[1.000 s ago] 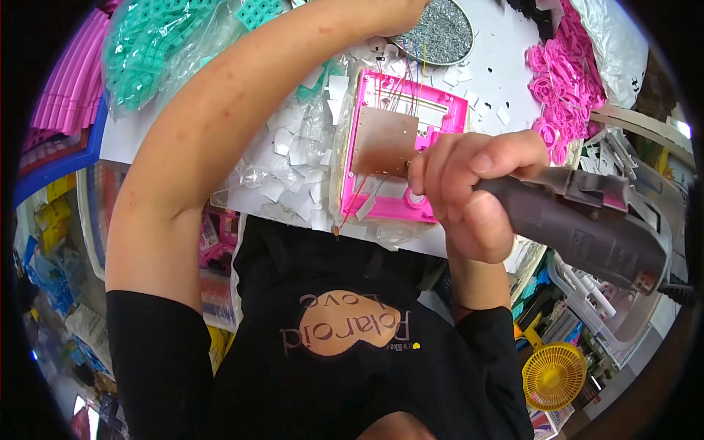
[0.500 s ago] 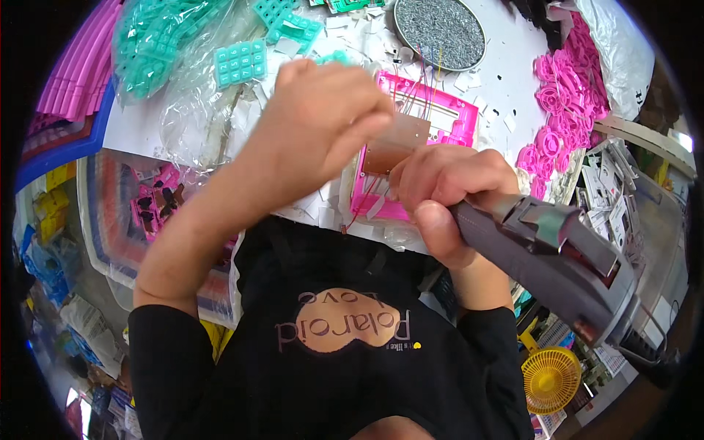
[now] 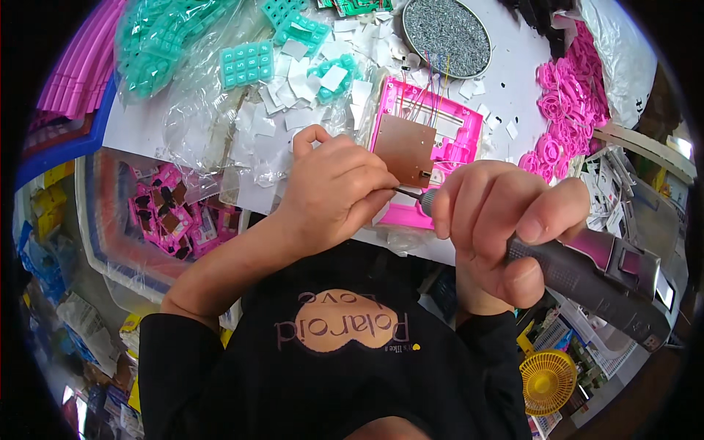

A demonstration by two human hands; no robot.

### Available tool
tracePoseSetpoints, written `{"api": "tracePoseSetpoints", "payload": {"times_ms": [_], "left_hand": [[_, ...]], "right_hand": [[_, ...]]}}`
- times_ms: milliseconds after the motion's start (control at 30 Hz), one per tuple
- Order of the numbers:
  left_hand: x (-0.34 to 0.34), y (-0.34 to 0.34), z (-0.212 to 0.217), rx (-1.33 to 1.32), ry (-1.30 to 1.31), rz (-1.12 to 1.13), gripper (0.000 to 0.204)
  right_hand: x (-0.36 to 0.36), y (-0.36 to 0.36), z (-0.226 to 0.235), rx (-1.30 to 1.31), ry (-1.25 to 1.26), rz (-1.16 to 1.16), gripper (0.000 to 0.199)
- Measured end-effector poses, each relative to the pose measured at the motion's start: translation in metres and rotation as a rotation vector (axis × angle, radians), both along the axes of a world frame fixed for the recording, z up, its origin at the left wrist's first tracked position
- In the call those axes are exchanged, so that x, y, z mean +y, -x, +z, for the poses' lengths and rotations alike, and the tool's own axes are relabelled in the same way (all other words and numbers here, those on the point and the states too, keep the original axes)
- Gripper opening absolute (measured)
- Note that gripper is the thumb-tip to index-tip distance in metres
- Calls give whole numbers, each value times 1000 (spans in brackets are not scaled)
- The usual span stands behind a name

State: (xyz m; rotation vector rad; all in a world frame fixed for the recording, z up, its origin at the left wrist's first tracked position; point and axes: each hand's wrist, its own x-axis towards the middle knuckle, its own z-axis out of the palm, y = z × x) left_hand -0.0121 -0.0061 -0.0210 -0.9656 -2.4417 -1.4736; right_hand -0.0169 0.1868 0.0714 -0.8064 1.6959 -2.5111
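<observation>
A dark electric screwdriver (image 3: 579, 275) is gripped in my right hand (image 3: 506, 227), its thin bit reaching left across the near part of a pink plastic casing (image 3: 469, 132). My left hand (image 3: 334, 183) has thumb and forefinger pinched together at the bit's tip. Whatever sits between those fingertips is hidden or too small to name. Inside the casing lies a brown circuit board (image 3: 405, 143), with thin coloured wires (image 3: 425, 95) rising beyond it. Part of the casing's near left side is covered by my left hand.
Beyond the casing stands a round dish of screws (image 3: 449, 40). Teal keypads (image 3: 247, 64) and white paper squares (image 3: 275, 95) lie to the left, pink plastic parts (image 3: 557, 125) to the right. Below the table's left edge, a bin (image 3: 121, 253) holds pink pieces. A yellow fan (image 3: 548, 381) stands lower right.
My left hand has come down and right to the bit's tip. My right hand has shifted right and lower with the screwdriver, uncovering more of the brown board.
</observation>
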Motion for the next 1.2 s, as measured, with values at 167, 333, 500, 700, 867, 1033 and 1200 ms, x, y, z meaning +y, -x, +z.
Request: {"api": "tracePoseSetpoints", "payload": {"times_ms": [167, 333, 500, 700, 867, 1033, 1200], "left_hand": [[-4, 4, -3, 65, 4, 9, 25], [-6, 12, 7, 40, 116, 97, 29], [-15, 0, 9, 102, 297, -27, 34], [-14, -5, 4, 58, 329, -46, 38], [-14, -7, 5, 55, 325, -34, 40], [-17, -6, 14, -15, 273, -121, 41], [-15, -5, 18, 138, 314, -258, 33]], "right_hand": [[-4, 2, -4, -12, 21, -4, 28], [-6, 20, -18, 58, -37, -76, 25], [-11, 39, -36, 31, -79, -127, 23], [-15, 44, -44, 79, -153, -137, 19], [-18, 45, -47, 125, -315, -165, 22], [-17, 49, -47, 185, -434, -175, 25], [-4, 59, -33, 49, -15, -22, 33]]}}
